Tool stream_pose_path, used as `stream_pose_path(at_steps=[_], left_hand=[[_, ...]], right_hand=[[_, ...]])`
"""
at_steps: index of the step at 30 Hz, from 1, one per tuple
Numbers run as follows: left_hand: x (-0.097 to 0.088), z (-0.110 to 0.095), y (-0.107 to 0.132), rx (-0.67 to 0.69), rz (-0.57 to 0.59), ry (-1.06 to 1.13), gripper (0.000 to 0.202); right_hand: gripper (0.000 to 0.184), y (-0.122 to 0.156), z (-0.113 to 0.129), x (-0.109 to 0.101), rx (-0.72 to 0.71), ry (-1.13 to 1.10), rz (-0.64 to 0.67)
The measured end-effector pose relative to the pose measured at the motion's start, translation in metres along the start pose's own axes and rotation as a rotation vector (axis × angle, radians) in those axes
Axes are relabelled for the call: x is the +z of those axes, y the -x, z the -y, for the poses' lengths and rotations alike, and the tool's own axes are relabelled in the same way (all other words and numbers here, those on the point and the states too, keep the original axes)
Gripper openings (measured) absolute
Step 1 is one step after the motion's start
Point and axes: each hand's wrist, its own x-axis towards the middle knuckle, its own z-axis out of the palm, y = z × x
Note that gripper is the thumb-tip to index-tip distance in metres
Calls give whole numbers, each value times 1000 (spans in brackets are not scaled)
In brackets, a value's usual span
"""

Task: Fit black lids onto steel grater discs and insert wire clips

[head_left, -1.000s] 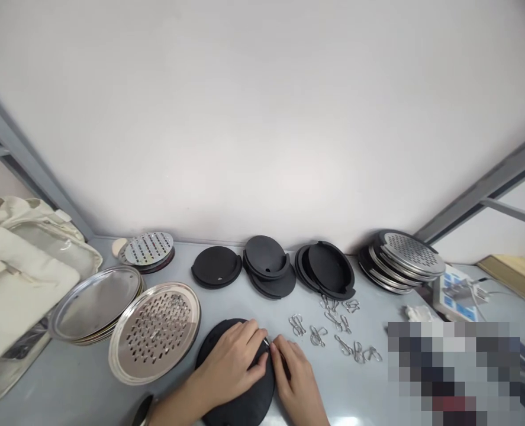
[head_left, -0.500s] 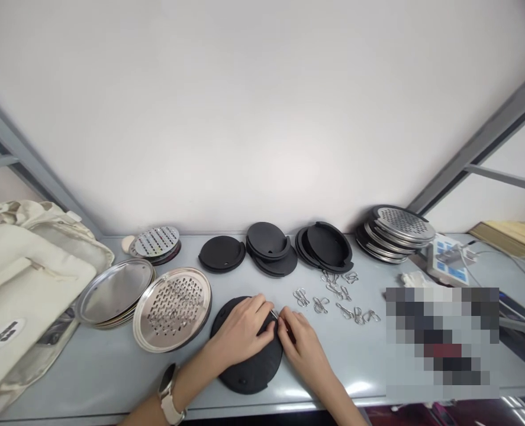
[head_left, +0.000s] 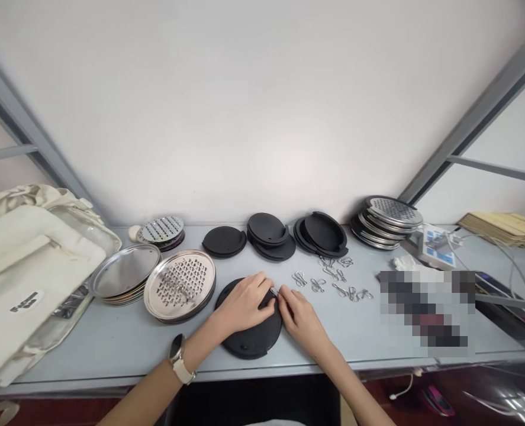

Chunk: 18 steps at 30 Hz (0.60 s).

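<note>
A round black disc lies flat near the front edge of the grey table. My left hand rests on the disc's top, fingers curled toward its right rim. My right hand meets it there, and together the fingertips pinch a small metal clip at the disc's edge. A watch sits on my left wrist. Several loose metal clips lie on the table just right of my hands.
Behind are stacks of black discs and perforated metal plates. To the left are a perforated steel plate, plain steel plates, a smaller perforated disc and a cream bag. A small device with cables is at right.
The camera has pulled back and tilted down, so the table's front edge and my forearms now show. Both hands stay pinched at the same spot on the disc's rim.
</note>
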Motion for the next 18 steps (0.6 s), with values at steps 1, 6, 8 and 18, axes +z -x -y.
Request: stream_pose_path(at_steps=[1,6,8,18], left_hand=[[0,1,0,3,3,3,12],[-1,3,2,23,22,29,12],[0,2,3,22,14,40,15],[4,-10,15,-42,-73,184,19]], right_hand=[[16,0,0,0,-4,5,-1],[17,0,0,-1,-27,7,-11],[17,0,1,-2,-29,-6,-20],[18,3,5,-2,-87,48,-61]])
